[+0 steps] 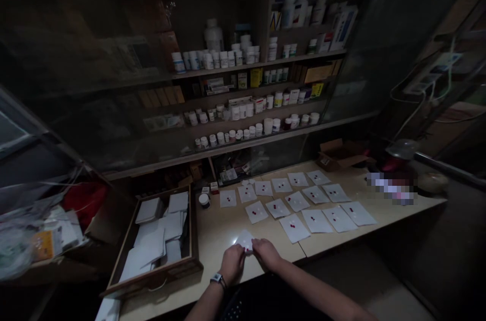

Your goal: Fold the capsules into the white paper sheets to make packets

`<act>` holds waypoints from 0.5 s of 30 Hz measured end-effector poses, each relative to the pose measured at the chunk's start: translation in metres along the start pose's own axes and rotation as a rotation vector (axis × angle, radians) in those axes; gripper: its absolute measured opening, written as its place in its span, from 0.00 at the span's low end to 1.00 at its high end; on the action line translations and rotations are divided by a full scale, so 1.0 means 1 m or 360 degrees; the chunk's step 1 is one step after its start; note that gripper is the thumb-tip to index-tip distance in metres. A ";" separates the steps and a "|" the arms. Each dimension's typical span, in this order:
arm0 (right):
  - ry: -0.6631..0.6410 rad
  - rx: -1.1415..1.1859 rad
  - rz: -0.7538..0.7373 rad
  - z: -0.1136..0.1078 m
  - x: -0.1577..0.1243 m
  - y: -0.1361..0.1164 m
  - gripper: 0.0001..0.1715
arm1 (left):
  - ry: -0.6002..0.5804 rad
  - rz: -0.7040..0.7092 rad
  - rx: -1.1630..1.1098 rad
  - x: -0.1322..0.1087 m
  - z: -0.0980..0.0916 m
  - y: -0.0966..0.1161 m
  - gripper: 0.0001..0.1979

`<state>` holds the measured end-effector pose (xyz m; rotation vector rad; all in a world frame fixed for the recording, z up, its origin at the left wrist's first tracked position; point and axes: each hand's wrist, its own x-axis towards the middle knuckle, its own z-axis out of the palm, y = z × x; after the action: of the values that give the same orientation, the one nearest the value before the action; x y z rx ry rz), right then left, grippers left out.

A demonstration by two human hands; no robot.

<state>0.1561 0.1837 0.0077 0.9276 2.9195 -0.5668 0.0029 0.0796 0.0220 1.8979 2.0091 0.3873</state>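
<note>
From the head camera, the left hand [231, 263], a wristwatch [217, 278] on its wrist, and the right hand [266, 252] sit near the bench's front edge, fingers closed narrowly on a white paper slip [245, 240] between them. Its contents are hidden. Toward the far edge, white paper squares [296, 201] lie in loose rows on the bench [212, 255], each bearing small red capsules [292, 225]. A wooden drawer [159, 274] of stacked white paper [163, 227] sits at the left end, beside a small dark-lidded jar [204, 200]. A cardboard box [339, 155] stands at the far right corner, below glass-fronted shelves of medicine bottles [224, 59].
</note>
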 end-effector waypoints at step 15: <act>0.0201 0.0446 0.0294 -0.006 0.023 0.004 0.12 | 0.0260 -0.0524 -0.0309 0.023 0.002 0.001 0.12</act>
<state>0.1401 0.2016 0.0084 1.2914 2.8637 -0.9539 0.0036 0.1027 0.0189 1.4299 2.2473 0.6367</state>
